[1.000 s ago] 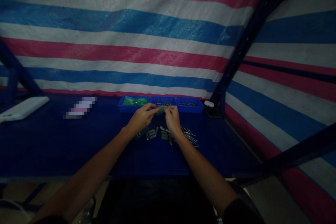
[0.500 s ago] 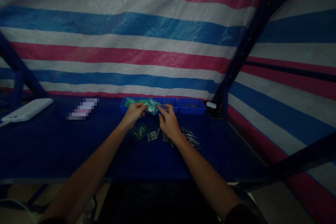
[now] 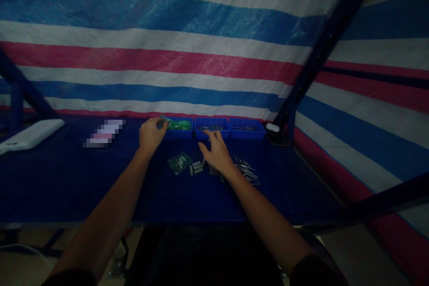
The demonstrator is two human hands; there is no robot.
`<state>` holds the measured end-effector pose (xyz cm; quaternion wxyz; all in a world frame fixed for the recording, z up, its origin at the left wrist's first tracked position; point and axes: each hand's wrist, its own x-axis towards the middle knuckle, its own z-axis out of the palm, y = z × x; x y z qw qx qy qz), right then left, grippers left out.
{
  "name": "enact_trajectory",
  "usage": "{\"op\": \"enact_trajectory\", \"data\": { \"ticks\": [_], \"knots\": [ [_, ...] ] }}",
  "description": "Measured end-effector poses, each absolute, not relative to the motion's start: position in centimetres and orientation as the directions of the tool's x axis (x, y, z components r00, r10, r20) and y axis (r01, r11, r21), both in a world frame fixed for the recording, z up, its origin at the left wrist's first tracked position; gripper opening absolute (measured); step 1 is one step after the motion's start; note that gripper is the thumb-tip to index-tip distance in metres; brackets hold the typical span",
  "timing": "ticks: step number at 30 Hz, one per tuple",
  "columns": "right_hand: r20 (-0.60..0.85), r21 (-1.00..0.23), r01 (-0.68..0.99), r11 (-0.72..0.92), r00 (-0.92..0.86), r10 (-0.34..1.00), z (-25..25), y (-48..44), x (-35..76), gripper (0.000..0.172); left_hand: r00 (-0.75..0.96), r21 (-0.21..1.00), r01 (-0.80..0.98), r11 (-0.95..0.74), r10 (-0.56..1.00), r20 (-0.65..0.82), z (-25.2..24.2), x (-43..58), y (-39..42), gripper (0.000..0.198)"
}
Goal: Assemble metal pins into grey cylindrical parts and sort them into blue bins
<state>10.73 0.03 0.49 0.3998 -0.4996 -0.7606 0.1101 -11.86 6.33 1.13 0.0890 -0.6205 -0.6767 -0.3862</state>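
Observation:
At the left blue bin (image 3: pixel 181 133), my left hand (image 3: pixel 152 135) has its fingers pinched on the edge of a green plastic bag (image 3: pixel 179 124) that lies inside. My right hand (image 3: pixel 217 152) is held with fingers apart and nothing in them, just in front of the middle blue bin (image 3: pixel 212 135), which contains small metal pieces. Between the hands on the table is a small clear bag (image 3: pixel 180 163) with pale pieces in it. Short metal cylinders (image 3: pixel 196 168) lie beside it, some partly hidden under my right hand.
Thin metal rods (image 3: pixel 247 170) are scattered right of my right wrist. The right blue bin (image 3: pixel 247 134) holds more metal pieces. A white case (image 3: pixel 272 128) sits on a dark flat object. A white device (image 3: pixel 31 135) and a blurred-out item (image 3: pixel 104 134) lie left on the blue table (image 3: pixel 161 205).
My hands have moved apart, the left one leftward. The green bag, held up between both hands before, is now down in the left bin. My right hand has let go of it.

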Motion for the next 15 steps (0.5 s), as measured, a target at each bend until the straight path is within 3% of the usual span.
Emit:
{"op": "enact_trajectory", "data": {
  "ticks": [4,8,15],
  "knots": [
    [0.463,-0.397,0.756,0.521,-0.325,0.824,0.7,-1.6,9.4,0.045,-0.197,0.355,0.935,-0.019,0.805,0.560,1.1,-11.4,5.8,0.047],
    [0.397,-0.253,0.818,0.517,-0.399,0.826,0.3,-2.9,7.2,0.064,-0.230,0.391,0.920,-0.023,0.776,0.588,0.7,-11.5,5.7,0.043],
    [0.303,-0.272,0.805,0.527,-0.448,0.841,0.0,-2.7,6.5,0.059,-0.204,0.416,0.895,-0.160,0.683,0.701,1.4,-9.7,4.9,0.029]
  ]
}}
